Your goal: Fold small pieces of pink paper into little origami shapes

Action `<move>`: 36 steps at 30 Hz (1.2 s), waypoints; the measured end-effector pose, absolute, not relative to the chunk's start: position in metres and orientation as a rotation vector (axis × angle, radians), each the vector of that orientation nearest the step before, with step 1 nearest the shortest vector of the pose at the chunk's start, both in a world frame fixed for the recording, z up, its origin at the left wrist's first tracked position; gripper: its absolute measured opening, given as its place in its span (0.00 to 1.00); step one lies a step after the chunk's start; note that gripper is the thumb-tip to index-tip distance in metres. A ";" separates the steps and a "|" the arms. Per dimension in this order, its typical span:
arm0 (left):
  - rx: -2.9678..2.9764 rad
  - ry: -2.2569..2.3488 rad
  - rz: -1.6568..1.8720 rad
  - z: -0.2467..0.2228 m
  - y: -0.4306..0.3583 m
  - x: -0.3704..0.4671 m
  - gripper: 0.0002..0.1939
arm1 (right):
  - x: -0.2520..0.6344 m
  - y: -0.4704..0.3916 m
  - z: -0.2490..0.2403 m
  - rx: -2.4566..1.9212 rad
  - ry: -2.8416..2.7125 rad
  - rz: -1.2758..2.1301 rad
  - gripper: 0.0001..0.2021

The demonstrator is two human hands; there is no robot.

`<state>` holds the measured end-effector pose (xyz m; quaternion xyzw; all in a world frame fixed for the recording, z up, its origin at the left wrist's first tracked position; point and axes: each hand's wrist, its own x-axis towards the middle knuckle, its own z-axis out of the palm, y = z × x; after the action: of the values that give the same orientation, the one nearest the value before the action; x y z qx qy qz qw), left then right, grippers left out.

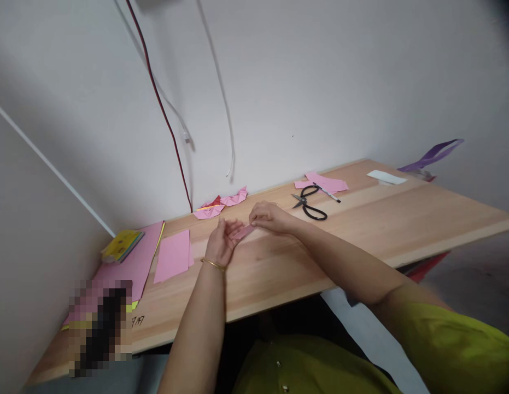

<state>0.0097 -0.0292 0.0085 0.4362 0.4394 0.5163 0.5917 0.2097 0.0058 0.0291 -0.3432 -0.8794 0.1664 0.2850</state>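
Observation:
Above the wooden table, a small folded piece of pink paper (245,232) spans the gap between my hands. My left hand (224,243) has its palm turned up and its fingers curled around the paper's near end. The fingertips and thumb of my right hand (268,216) pinch the far end. Just behind them, near the wall, lie folded pink paper shapes (235,197) with a bit of red paper (213,201) among them. Flat pink sheets (174,256) rest left of my left hand. Black-handled scissors (309,202) lie partly open beyond my right hand.
A pen (327,192) lies by pink paper pieces (326,181) at the back. To the left, a yellow packet (122,245) sits on large pink sheets (145,257). A white strip (386,177) lies far right. Cables (166,115) hang down the wall.

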 end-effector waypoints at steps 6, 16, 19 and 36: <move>0.832 0.775 0.881 0.011 -0.038 0.012 0.15 | 0.210 -0.001 0.041 -0.769 -2.313 0.477 0.11; 0.920 0.831 1.201 0.008 -0.036 0.019 0.22 | 0.206 0.004 0.030 -0.864 -2.001 0.674 0.13; 0.940 0.876 1.273 0.006 -0.033 0.021 0.23 | 0.204 0.005 0.024 -0.925 -1.988 0.827 0.15; 1.134 1.122 1.228 -0.011 -0.028 0.022 0.14 | 0.199 -0.003 0.020 -0.936 -2.142 0.974 0.13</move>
<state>0.0218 -0.0279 -0.0108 0.4761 0.4708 0.5156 0.5346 0.1995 -0.0032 0.0202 -0.3524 -0.8070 0.3670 0.2998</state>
